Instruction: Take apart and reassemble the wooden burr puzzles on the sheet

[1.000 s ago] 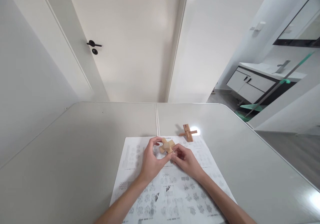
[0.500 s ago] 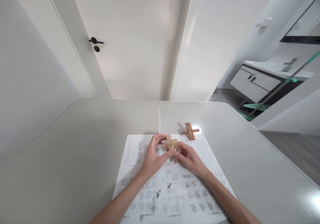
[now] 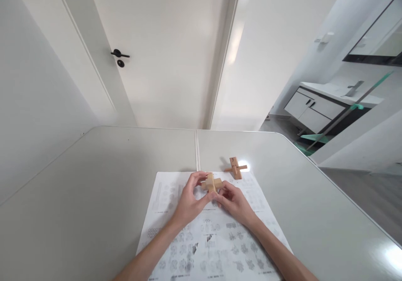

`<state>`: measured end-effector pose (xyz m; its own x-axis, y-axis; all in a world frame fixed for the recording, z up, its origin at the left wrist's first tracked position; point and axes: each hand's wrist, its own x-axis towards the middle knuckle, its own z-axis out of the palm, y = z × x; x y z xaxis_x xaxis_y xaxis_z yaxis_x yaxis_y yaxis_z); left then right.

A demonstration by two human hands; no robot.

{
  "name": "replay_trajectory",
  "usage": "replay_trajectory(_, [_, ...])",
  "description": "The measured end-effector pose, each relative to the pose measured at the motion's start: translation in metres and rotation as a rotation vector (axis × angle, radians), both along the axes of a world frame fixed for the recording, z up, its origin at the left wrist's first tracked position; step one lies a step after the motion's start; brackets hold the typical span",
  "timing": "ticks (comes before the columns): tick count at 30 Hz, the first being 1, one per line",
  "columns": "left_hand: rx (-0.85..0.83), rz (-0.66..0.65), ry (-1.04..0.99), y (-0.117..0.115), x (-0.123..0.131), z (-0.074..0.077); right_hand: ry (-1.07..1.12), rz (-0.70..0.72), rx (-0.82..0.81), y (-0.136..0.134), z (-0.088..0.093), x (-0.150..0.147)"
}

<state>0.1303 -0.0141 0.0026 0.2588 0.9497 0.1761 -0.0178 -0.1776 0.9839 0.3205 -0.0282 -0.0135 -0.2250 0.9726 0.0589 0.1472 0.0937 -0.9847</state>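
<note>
A pale wooden burr puzzle [image 3: 211, 182], made of crossing bars, is held just above a printed sheet [image 3: 185, 247]. My left hand [image 3: 193, 197] grips it from the left, with the thumb at its near side and the fingers curled at its far left. From the right, my right hand [image 3: 234, 199] pinches the puzzle's lower right part, its fingers bent and partly hidden. Beyond my hands, a darker, reddish-brown cross-shaped wooden puzzle piece [image 3: 235, 168] stands at the sheet's far edge, touched by neither hand.
The light grey table [image 3: 78, 197] has a seam [image 3: 197, 151] running away from me. A closed white door [image 3: 166, 55] with a black handle [image 3: 119, 54] is beyond it. At the right are a sink cabinet [image 3: 314, 107] and a green-and-grey pole [image 3: 348, 109].
The pale puzzle has turned slightly in my hands, showing its bars at another angle. Both hands keep their grip. The whole view has shifted a little.
</note>
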Motion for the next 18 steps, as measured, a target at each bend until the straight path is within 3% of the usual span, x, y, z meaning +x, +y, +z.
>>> replay_trajectory(8, [-0.144,0.070,-0.150,0.002,0.000,-0.006,0.191,0.053,-0.099,0.003,-0.004,-0.002])
replay_trajectory(14, [-0.279,0.135,-0.287,0.007,-0.003,-0.005,0.177,-0.022,-0.078,0.004,-0.006,-0.001])
replay_trajectory(18, [-0.313,0.083,-0.440,0.012,-0.003,-0.005,0.161,-0.069,-0.063,0.005,-0.007,0.000])
